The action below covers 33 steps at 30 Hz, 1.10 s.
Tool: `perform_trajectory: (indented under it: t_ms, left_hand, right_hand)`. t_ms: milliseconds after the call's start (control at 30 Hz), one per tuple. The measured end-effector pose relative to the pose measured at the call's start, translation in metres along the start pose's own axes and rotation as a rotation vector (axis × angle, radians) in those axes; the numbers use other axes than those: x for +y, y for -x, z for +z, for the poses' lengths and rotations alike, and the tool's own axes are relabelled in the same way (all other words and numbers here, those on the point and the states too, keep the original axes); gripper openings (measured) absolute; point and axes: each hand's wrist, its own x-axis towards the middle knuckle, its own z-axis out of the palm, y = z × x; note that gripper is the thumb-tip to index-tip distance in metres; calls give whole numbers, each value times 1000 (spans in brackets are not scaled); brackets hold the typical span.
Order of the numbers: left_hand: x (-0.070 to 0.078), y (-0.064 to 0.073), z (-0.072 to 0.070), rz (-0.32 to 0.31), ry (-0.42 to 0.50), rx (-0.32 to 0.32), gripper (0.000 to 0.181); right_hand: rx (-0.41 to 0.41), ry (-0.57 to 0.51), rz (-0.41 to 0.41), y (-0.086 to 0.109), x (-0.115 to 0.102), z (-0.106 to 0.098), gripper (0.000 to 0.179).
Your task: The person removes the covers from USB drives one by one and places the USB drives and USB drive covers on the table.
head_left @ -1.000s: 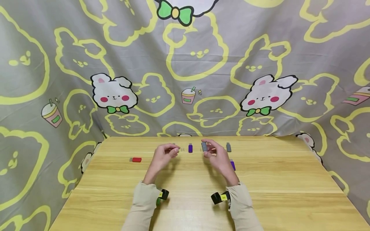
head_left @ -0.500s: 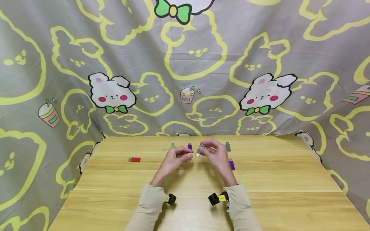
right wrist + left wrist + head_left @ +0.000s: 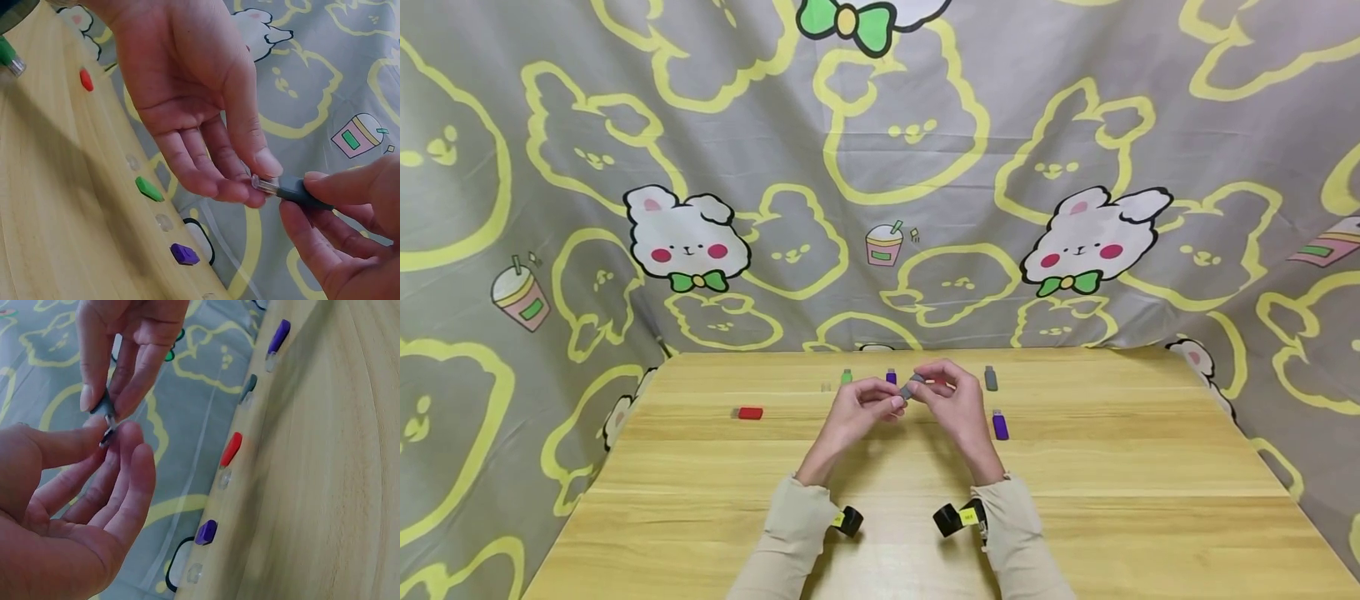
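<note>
The grey memory stick [image 3: 294,190] is up above the table [image 3: 1150,500], and an uneven tug could squirt it from those fingertip grips! Its long axis slants, plug [image 3: 265,184] towards half past seven in the head view. The right hand [image 3: 951,398] pinches its body; the left hand [image 3: 857,408] nips the plug, both nearly closed.

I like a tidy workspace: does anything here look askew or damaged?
The leftmost red stick lies crosswise, which looks odd since the rightmost purple stick lies roughly front to back. No spill or damage shows, though fingers partly cover the held grey stick.
</note>
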Motion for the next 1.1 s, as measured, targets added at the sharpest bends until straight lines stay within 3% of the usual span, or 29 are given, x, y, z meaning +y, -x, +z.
perform_trajectory:
  t_ms: [200,333,667,1100]
  left_hand:
    - [1,0,1,-15,15,114,12]
    - [4,1,1,-17,21,143,11]
    - [4,1,1,1,-61,139,10]
    - [5,2,-2,1,-94,109,9]
  right_hand:
    - [-33,54,-2,1,1,0,12]
    - [-70,120,-5,1,-1,0,10]
    - [-119,339,-36,2,-4,-3,8]
    - [-160,373,-39,2,-3,-7,7]
